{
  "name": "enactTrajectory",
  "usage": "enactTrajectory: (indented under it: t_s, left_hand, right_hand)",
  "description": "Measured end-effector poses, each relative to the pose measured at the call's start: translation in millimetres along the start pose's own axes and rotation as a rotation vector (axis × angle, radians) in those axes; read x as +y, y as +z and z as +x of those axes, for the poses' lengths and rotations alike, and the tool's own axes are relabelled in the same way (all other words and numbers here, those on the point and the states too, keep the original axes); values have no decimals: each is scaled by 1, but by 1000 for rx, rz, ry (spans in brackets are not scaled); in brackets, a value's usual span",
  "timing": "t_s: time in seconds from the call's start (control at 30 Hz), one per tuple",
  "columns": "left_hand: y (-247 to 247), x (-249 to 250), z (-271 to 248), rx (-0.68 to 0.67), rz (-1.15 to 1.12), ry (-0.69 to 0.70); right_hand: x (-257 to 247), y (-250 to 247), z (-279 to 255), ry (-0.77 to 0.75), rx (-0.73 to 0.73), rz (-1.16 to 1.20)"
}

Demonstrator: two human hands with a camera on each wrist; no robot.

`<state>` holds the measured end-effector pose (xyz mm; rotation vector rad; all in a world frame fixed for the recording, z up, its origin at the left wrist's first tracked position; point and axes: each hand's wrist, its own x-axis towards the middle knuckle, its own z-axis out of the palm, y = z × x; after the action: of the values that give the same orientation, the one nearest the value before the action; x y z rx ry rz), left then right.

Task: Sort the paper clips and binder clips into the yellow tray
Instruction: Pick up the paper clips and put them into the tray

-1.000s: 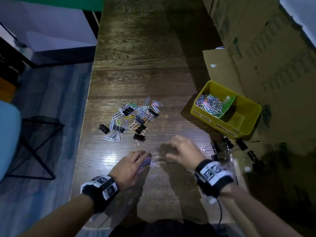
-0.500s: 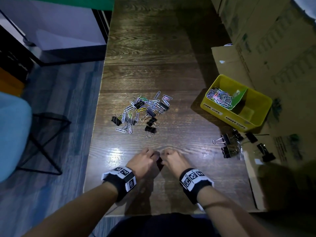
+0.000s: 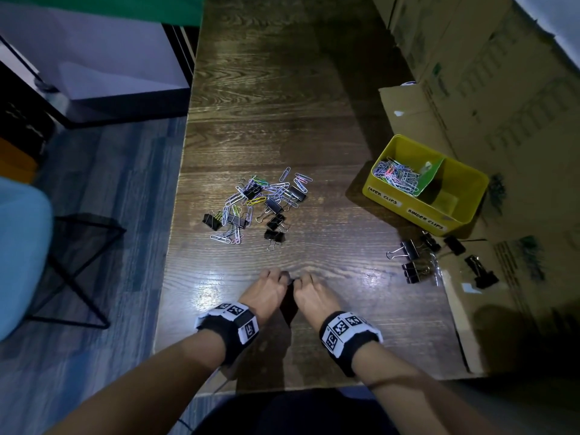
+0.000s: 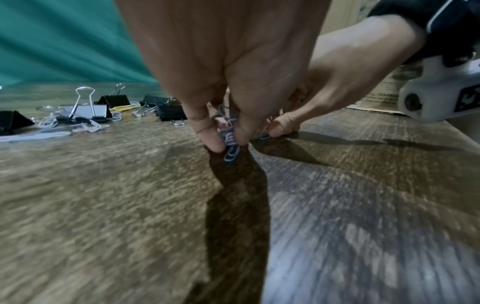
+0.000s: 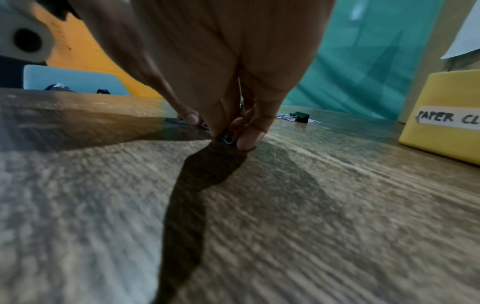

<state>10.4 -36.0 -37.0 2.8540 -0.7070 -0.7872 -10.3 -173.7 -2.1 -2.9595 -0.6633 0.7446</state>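
Observation:
Both hands meet fingertip to fingertip on the near middle of the wooden table (image 3: pixel 282 89). My left hand (image 3: pixel 276 279) pinches a small bunch of paper clips (image 4: pixel 230 142) between thumb and fingers, tips on the wood. My right hand (image 3: pixel 303 282) pinches a paper clip (image 5: pixel 228 138) against the table right beside it. A mixed pile of coloured paper clips and black binder clips (image 3: pixel 260 205) lies farther out. The yellow tray (image 3: pixel 464 211) stands at the right; its paper-clip side holds paper clips (image 3: pixel 397 178), and a green divider (image 3: pixel 431 177) splits it.
Several black binder clips (image 3: pixel 411 262) lie near the tray on the table and on flattened cardboard (image 3: pixel 470 309). Cardboard boxes (image 3: pixel 486 73) line the right edge. A blue chair (image 3: pixel 18 246) and a black wire stand (image 3: pixel 78 265) are left of the table.
The hands came together from apart. A second ago the left hand lay on loose paper clips and the right hand hovered open; now both pinch clips at one spot.

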Motion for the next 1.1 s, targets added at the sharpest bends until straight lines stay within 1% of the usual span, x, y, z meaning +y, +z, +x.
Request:
enactTrajectory:
  t_s: [0.07,0.13,0.2,0.23,0.3,0.37,0.4,0.47,0.57,0.63,0.7,0.77,0.83,0.9,0.93,1.03,1.1]
  left_hand:
    - [-3,-3,-1,49,-67,27]
    - [-10,-6,-3,136,-240,29]
    - [-18,-12,-5,212,-489,-73]
    - [-22,-16,-5,218,-621,-136]
    - [-26,-22,-5,159,-983,-231]
    - [-30,-24,-7,115,-1347,-306]
    - [-34,-25,-9,108,-1483,-334]
    - [-38,-28,-14,77,-1654,-357]
    - [-41,-31,-19,99,-1767,-411]
    - [-41,-33,-24,91,-1791,-467]
    - [-39,-35,-29,36,-1802,-480]
    - [-38,-35,-32,-1,-1794,-461]
    - [-34,-33,-34,11,-1681,-472]
    - [-28,-28,-32,41,-1488,-492]
    - [-25,-27,-31,50,-1365,-466]
    - [-22,-25,-30,85,-853,-292]
    - [-24,-21,-32,113,-585,-220]
  right_hand:
    - [-2,0,-1,3,5,-28]
    - [-2,0,0,-9,22,-26]
    - [-1,-1,0,-10,30,1]
    - [-1,-1,1,-5,36,19]
    - [-1,-2,1,-6,45,44]
    - [0,-3,1,-15,6,66]
    - [1,-4,2,-14,-27,79]
    - [3,-8,4,-3,-82,101]
    - [3,-10,8,2,-100,113]
    - [3,-9,10,8,-79,135]
    - [6,-7,14,75,-66,237]
    - [11,-6,17,194,-52,444]
    - [17,-5,18,291,58,657]
    - [22,-5,17,338,155,868]
    - [23,-6,17,357,160,953]
    - [25,-7,21,434,109,1148]
    - [26,-5,24,487,87,1258]
